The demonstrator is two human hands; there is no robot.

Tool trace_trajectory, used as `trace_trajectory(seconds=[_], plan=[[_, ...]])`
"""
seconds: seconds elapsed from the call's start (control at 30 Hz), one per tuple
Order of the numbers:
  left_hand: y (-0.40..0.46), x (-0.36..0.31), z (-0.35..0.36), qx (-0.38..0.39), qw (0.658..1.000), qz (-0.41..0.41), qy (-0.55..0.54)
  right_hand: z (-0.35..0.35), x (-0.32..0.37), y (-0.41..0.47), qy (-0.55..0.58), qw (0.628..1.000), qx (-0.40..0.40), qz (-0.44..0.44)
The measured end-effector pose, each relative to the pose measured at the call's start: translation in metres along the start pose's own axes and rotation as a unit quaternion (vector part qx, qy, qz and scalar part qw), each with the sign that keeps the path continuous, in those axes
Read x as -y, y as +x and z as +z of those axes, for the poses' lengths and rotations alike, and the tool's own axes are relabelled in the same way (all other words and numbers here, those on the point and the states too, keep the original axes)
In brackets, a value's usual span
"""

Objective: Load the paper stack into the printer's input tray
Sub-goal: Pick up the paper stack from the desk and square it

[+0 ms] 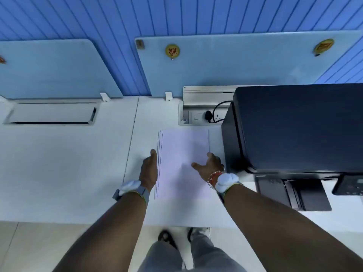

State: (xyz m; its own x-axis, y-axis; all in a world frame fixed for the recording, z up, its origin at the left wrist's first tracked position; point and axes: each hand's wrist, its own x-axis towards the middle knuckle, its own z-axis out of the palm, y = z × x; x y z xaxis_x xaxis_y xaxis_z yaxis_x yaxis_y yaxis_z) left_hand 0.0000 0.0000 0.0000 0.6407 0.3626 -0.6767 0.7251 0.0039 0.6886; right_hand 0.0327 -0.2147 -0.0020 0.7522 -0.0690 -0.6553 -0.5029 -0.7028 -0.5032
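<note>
A white paper stack [181, 154] lies flat on the white desk [68, 163], just left of the black printer [294, 126]. My left hand [149, 169] rests against the stack's left edge, thumb up, fingers hidden under or beside the sheets. At the stack's right edge my right hand [209, 165] hovers with thumb and fingers spread, holding nothing. The printer's lid is closed, and its dark front tray [306, 195] sticks out toward me at the lower right.
An open socket box [202, 114] with a black plug and cable sits behind the paper. A closed cable hatch [53, 113] lies at the back left. Pale blue partition panels [225, 61] stand along the desk's rear. The desk's front edge [176, 224] is near my legs.
</note>
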Motion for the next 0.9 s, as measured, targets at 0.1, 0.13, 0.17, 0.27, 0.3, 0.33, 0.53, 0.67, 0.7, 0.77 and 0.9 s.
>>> trace_trajectory(seconds=[0.1,0.13,0.17,0.27,0.3,0.33,0.53,0.67,0.7,0.77,0.9], plan=[[0.022,0.001,0.003,-0.049,0.997,-0.021,0.06,0.008,0.004,0.007,-0.061,0.998,-0.016,0.002],[0.024,0.001,0.004,-0.052,0.996,-0.024,0.074,0.011,0.004,0.006,-0.072,0.997,-0.016,0.004],[0.027,-0.001,0.005,-0.041,0.995,-0.018,0.091,0.016,0.003,0.008,-0.079,0.997,-0.021,0.007],[0.037,-0.008,0.008,-0.006,0.982,0.046,0.185,0.026,0.001,0.013,-0.081,0.996,-0.038,0.02],[0.039,-0.008,0.008,0.004,0.973,0.061,0.225,0.028,0.0,0.014,-0.083,0.995,-0.04,0.023],[0.044,-0.01,0.007,0.018,0.961,0.071,0.268,0.029,0.002,0.015,-0.082,0.995,-0.044,0.027],[0.046,-0.012,-0.019,0.042,0.955,0.142,0.259,0.017,0.022,0.026,0.055,0.993,-0.095,0.049],[0.038,-0.038,-0.043,0.039,0.971,0.186,0.144,-0.004,0.054,0.022,0.247,0.963,-0.106,0.013],[0.036,-0.046,-0.045,0.032,0.97,0.204,0.128,-0.009,0.061,0.02,0.246,0.96,-0.131,-0.029],[0.031,-0.058,-0.045,0.017,0.964,0.245,0.103,-0.02,0.07,0.011,0.236,0.951,-0.17,-0.1],[0.018,-0.072,-0.041,0.003,0.958,0.285,0.031,-0.029,0.073,-0.009,0.26,0.923,-0.201,-0.201]])
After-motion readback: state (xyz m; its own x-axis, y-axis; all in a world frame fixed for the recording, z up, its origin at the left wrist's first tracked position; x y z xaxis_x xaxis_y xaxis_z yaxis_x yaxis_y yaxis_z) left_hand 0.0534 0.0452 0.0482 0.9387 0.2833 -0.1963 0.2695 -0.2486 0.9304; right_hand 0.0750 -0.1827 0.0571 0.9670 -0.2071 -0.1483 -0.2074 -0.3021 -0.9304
